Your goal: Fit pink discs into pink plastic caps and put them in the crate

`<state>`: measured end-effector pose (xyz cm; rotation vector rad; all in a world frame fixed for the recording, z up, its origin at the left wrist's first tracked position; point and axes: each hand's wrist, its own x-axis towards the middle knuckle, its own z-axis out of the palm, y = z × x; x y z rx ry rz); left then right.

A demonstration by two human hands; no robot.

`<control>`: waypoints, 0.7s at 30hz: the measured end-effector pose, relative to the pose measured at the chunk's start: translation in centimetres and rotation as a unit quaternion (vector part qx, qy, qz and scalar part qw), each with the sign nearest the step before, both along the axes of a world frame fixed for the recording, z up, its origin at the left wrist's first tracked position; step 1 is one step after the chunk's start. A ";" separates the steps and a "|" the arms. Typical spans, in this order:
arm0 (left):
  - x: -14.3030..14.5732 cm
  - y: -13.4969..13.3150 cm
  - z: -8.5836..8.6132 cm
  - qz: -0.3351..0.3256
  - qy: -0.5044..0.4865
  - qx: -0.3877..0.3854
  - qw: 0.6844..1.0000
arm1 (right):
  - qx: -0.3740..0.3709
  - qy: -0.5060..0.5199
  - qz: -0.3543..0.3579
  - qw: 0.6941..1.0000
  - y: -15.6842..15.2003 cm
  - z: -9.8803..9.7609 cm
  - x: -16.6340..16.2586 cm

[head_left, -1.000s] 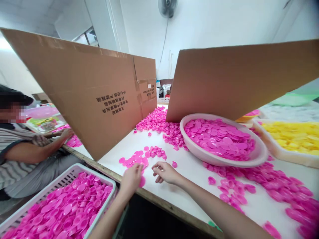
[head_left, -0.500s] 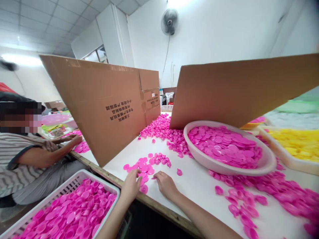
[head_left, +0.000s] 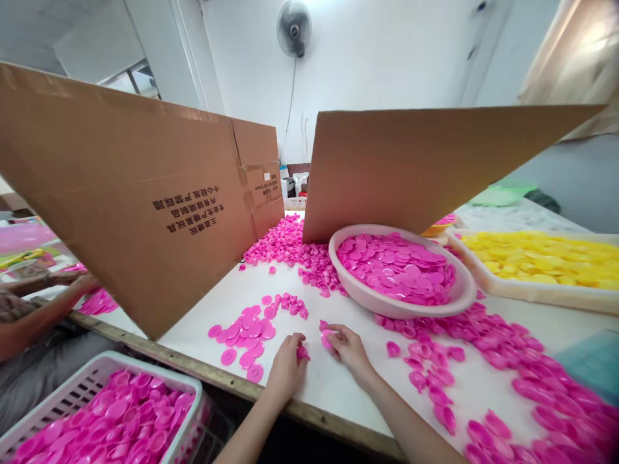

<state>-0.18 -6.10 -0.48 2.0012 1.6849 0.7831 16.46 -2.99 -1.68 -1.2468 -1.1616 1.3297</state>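
My left hand is closed on a small pink plastic piece just above the white table; the fingers hide part of it. Between the thumb and fingers of my right hand is a round pink disc, facing the left hand. A small pink knobbed piece shows just beyond the right fingertips; whether they touch it I cannot tell. Flat pink discs lie loosely spread left of my hands. Behind these sits a cluster of small pink rounded pieces.
A white basin of pink discs stands at right, beside cardboard panels. Pink cup-shaped pieces spread across the right side. A tray holds yellow pieces. A basket sits below the table edge; another person's arm is left.
The view has swung right. Both hands have shifted right, away from the loose discs. A small pink piece now shows in my left hand, and the disc in my right hand is seen more face-on.
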 end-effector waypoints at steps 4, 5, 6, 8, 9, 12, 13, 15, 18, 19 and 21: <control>0.1 -0.7 -0.8 0.021 -0.116 -0.020 0.993 | -0.031 -0.035 0.113 0.992 0.7 0.2 -1.8; 0.1 -0.5 -0.8 0.024 -0.135 -0.025 0.990 | -0.038 -0.050 0.138 0.988 0.9 0.1 -2.2; 0.0 -0.4 -0.8 0.023 -0.152 -0.028 0.988 | -0.045 -0.066 0.161 0.984 1.2 0.1 -2.6; -0.2 -0.1 -0.8 0.024 -0.174 -0.031 0.984 | -0.062 -0.100 0.204 0.972 1.7 0.2 -3.3; -0.2 -0.1 -0.7 0.028 -0.180 -0.034 0.983 | -0.073 -0.115 0.224 0.965 1.9 0.4 -3.7; -0.2 0.0 -0.7 0.038 -0.185 -0.041 0.981 | -0.109 -0.152 0.255 0.949 2.5 1.4 -4.4; -0.2 0.0 -0.7 0.038 -0.184 -0.043 0.981 | -0.124 -0.165 0.257 0.944 2.6 1.7 -4.6; -0.3 -0.1 -0.8 0.035 -0.185 -0.044 0.981 | -0.156 -0.188 0.258 0.935 2.7 2.3 -4.8; -0.6 -0.1 -0.9 0.024 -0.201 -0.048 0.978 | -0.168 -0.196 0.260 0.931 2.4 2.4 -4.9; -0.9 -0.1 -0.9 0.018 -0.208 -0.050 0.977 | -0.162 -0.193 0.258 0.933 2.3 2.2 -4.9; -1.6 0.2 -0.7 -0.006 -0.223 -0.071 0.972 | -0.156 -0.187 0.256 0.936 2.1 1.8 -4.8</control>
